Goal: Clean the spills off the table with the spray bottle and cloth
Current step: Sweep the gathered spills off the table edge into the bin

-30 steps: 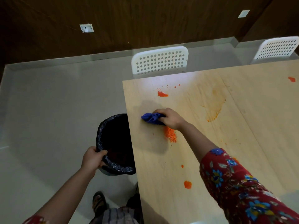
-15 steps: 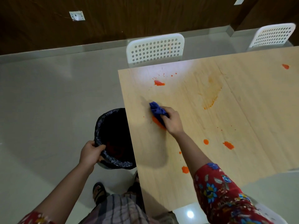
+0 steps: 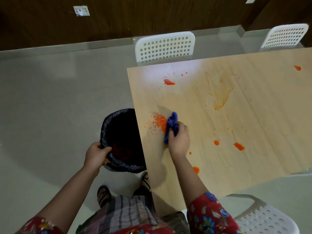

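My right hand [image 3: 179,141] grips a bunched blue cloth [image 3: 172,125] pressed on the light wooden table [image 3: 244,125]. Just left of the cloth lies a scatter of orange crumbs [image 3: 157,122], close to the table's left edge. My left hand [image 3: 96,155] holds the rim of a black-lined bin [image 3: 121,141] that stands on the floor, tucked against that edge. More orange spills mark the table: a wet blob [image 3: 169,82] at the far side, a smeared stain [image 3: 221,97], and blobs [image 3: 238,146] to the right of my hand. No spray bottle is in view.
A white perforated chair [image 3: 165,46] stands at the table's far side, a second white chair [image 3: 285,37] at the far right, and a third white chair [image 3: 265,218] at the near right. My sandalled feet [image 3: 103,195] stand on the grey floor by the bin.
My right hand has pushed the cloth left and toward me, and the orange crumbs now lie spread out left of it near the table edge. My left hand stays on the bin rim.
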